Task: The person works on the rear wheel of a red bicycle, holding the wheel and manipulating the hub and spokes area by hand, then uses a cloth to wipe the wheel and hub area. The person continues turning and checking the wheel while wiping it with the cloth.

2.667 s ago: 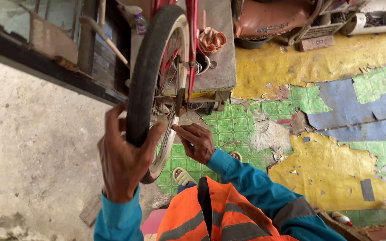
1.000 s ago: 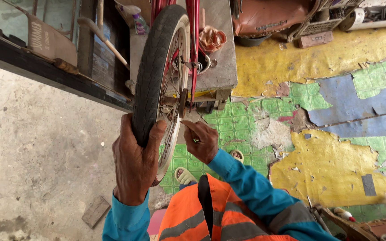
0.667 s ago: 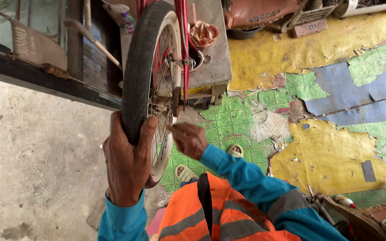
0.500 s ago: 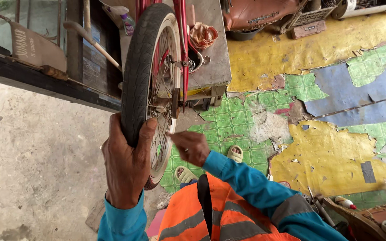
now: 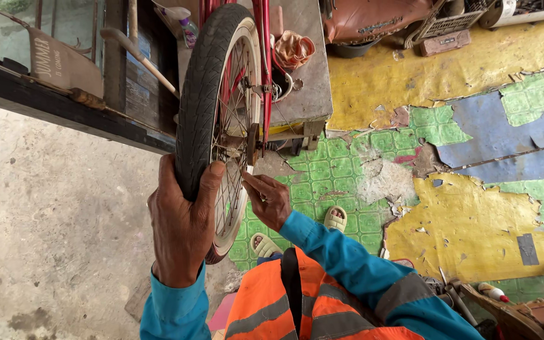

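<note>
A bicycle wheel with a black tyre (image 5: 204, 88), white rim and thin spokes stands upright in a red fork (image 5: 263, 56). My left hand (image 5: 181, 226) is wrapped over the tyre's near edge, thumb on the right side. To the right, my right hand (image 5: 266, 200) reaches toward the spokes near the hub (image 5: 237, 143), fingers pinched together. Whether they hold a small part or tool I cannot see. Blue sleeves and an orange reflective vest (image 5: 297, 302) fill the bottom.
A grey workbench (image 5: 306, 75) with a dark wooden frame (image 5: 64, 107) stands behind the wheel. A brown saddle-like object (image 5: 373, 22) lies at the top. Peeling yellow, green and blue floor covering (image 5: 473, 208) spreads right; bare concrete (image 5: 45, 239) lies left. My sandalled feet (image 5: 335, 219) rest below.
My left hand has kept its grip on the tyre. My right hand has shifted slightly along the spokes near the hub. The view has shifted a little.
</note>
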